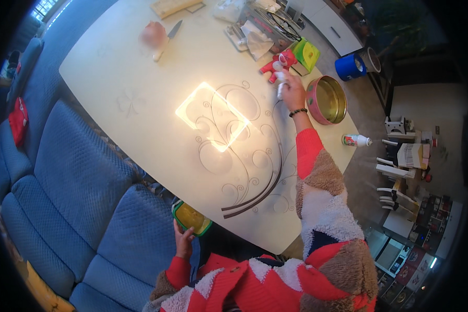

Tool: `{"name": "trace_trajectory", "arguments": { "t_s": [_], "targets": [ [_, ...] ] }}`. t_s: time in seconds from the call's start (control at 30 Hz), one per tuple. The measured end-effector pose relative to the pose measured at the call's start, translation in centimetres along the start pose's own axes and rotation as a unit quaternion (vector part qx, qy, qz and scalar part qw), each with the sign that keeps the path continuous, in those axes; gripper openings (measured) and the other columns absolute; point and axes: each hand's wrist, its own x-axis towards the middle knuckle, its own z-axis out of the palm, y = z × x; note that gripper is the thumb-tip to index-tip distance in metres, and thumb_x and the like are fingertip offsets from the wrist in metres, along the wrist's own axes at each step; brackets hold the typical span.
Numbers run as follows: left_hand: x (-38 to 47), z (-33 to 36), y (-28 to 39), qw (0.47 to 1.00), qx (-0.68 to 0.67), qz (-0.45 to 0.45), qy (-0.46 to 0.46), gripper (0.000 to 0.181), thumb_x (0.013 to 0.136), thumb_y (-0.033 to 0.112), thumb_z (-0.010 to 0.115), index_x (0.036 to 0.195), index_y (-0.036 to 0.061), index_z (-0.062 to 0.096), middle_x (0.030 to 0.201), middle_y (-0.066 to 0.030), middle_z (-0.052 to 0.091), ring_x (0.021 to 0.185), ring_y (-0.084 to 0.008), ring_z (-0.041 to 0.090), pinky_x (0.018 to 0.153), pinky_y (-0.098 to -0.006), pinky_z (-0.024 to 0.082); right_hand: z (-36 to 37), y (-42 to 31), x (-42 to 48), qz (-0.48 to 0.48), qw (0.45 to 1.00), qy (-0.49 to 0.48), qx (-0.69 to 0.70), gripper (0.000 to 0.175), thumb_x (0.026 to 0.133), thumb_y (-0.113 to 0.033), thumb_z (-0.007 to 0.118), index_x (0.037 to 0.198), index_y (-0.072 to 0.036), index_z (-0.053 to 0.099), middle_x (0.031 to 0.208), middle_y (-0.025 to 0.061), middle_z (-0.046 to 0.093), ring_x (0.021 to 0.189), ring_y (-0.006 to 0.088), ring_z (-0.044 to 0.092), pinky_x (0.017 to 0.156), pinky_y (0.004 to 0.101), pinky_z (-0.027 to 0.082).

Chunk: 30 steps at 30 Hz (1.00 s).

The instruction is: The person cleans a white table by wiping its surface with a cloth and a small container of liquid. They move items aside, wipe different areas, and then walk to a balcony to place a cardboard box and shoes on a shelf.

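At the table's near left edge, my left hand grips a green-rimmed plastic container with a yellowish inside. My right hand is stretched far across the table, fingers curled around a small white object too blurred to name. Just beyond that hand lies a red-pink toy bear with a white belly. Beside my right wrist stands a round pink tin, its inside metallic gold. The pale tabletop carries a dark printed scroll pattern.
Behind the bear are a green box, crumpled tissue and a grey organizer. A knife lies beside a blurred pinkish thing. A white-capped bottle is by the right edge. A blue quilted sofa lines the left.
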Motion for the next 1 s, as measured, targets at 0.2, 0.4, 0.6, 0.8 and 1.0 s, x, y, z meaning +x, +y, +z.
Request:
{"name": "trace_trajectory", "arguments": {
  "t_s": [0.2, 0.4, 0.6, 0.8, 1.0],
  "targets": [
    [0.0, 0.5, 0.1, 1.000, -0.007, 0.000, -0.007, 0.094, 0.076, 0.009, 0.065, 0.151, 0.0163, 0.011, 0.142, -0.0057, 0.038, 0.117, -0.0220, 0.048, 0.077, -0.0313, 0.043, -1.0, -1.2, 0.5, -0.028, 0.973, -0.199, -0.111, 0.036, 0.080, -0.004, 0.053, 0.111, -0.019, 0.062, 0.091, 0.0139, 0.058, 0.086, 0.0350, 0.060, 0.075, 0.0425, 0.050],
    [0.3, 0.3, -0.5, 1.000, 0.004, -0.007, -0.010, 0.094, 0.076, 0.009, 0.066, 0.151, 0.0162, 0.010, 0.141, -0.0055, 0.039, 0.116, -0.0216, 0.048, 0.078, -0.0306, 0.042, 0.2, -1.4, 2.1, -0.137, 0.976, -0.144, -0.087, 0.026, 0.081, -0.005, 0.053, 0.103, -0.014, 0.062, 0.092, 0.0123, 0.057, 0.088, 0.0321, 0.059, 0.074, 0.0427, 0.049],
    [0.1, 0.9, -0.4, 1.000, 0.002, -0.006, -0.003, 0.093, 0.076, 0.008, 0.066, 0.151, 0.0161, 0.011, 0.141, -0.0062, 0.040, 0.114, -0.0194, 0.049, 0.074, -0.0296, 0.041, 1.9, -5.2, -2.2, -0.138, 0.984, -0.115, -0.007, 0.021, 0.079, -0.005, 0.054, 0.098, -0.009, 0.062, 0.092, 0.0108, 0.057, 0.088, 0.0317, 0.058, 0.078, 0.0418, 0.049],
    [0.3, 0.2, -0.5, 1.000, -0.004, 0.007, -0.019, 0.093, 0.075, 0.007, 0.065, 0.151, 0.0171, 0.012, 0.139, -0.0053, 0.041, 0.111, -0.0183, 0.050, 0.071, -0.0267, 0.041, -0.4, 0.3, -0.5, -0.034, 0.992, 0.041, -0.112, 0.015, 0.080, -0.009, 0.056, 0.095, -0.007, 0.061, 0.092, 0.0125, 0.058, 0.086, 0.0313, 0.058, 0.076, 0.0413, 0.049],
    [0.2, 0.4, -0.5, 0.999, 0.032, -0.013, -0.016, 0.094, 0.075, 0.007, 0.066, 0.151, 0.0169, 0.011, 0.139, -0.0047, 0.041, 0.111, -0.0177, 0.050, 0.071, -0.0254, 0.041, 2.8, 0.0, 2.6, -0.112, 0.955, -0.042, -0.270, 0.017, 0.083, -0.007, 0.054, 0.098, -0.007, 0.062, 0.095, 0.0111, 0.057, 0.086, 0.0303, 0.058, 0.073, 0.0399, 0.050]
  ]
}}
